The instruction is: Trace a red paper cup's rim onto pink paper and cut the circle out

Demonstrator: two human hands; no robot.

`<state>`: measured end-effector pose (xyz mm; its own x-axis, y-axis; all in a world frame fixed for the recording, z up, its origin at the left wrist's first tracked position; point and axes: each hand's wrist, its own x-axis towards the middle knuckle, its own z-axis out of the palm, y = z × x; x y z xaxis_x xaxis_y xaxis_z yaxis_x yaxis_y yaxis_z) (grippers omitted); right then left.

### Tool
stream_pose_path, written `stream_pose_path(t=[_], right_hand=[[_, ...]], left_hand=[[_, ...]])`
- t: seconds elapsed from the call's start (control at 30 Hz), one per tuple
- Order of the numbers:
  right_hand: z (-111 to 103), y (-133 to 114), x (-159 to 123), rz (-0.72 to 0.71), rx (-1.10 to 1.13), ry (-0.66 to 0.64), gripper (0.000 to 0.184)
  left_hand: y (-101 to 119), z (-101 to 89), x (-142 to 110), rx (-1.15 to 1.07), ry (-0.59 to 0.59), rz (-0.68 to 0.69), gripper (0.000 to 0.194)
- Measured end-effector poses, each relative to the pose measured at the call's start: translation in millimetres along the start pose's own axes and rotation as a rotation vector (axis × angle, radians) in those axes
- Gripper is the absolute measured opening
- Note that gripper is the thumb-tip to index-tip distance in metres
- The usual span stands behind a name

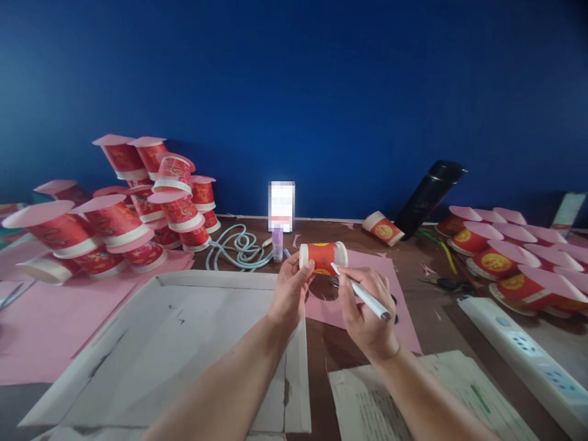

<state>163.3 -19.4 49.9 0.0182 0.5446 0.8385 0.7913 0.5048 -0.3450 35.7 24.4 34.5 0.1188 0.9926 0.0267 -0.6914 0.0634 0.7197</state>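
Note:
A red paper cup (320, 258) with a yellow emblem lies sideways in the air, and my left hand (290, 288) is closed around its left end. My right hand (367, 306) grips a white marker pen (370, 300) whose tip is at the cup's right part; whether it touches the surface I cannot tell. Beneath the two hands lies a pink paper sheet (386, 282) with a round cutout and some scissors partly hidden by my right hand.
Stacked red cups with pink paper discs (114, 220) rise at the left, and more disc-topped cups (500, 257) stand at the right. A shallow white tray (160, 404), a coiled cable (239, 248), a lit phone (282, 205), a purple glue stick (277, 246), a black flask (429, 196) and a power strip (523, 349) surround the hands.

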Motion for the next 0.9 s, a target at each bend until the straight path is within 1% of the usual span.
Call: stream_pose_path(t=[0.4, 0.6, 0.9], right_hand=[[-0.8, -1.2, 0.6, -0.023, -0.002, -0.009, 0.014], [-0.9, -1.5, 0.9, -0.023, -0.008, -0.010, 0.014], [-1.0, -2.1, 1.5, -0.026, -0.011, -0.022, 0.015]], left_hand=[[-2.5, -2.1, 1.7, -0.004, -0.009, -0.004, 0.031], [-0.9, -1.0, 1.2, -0.002, -0.003, -0.019, 0.037], [-2.3, -2.6, 1.3, 0.004, -0.027, -0.012, 0.034]])
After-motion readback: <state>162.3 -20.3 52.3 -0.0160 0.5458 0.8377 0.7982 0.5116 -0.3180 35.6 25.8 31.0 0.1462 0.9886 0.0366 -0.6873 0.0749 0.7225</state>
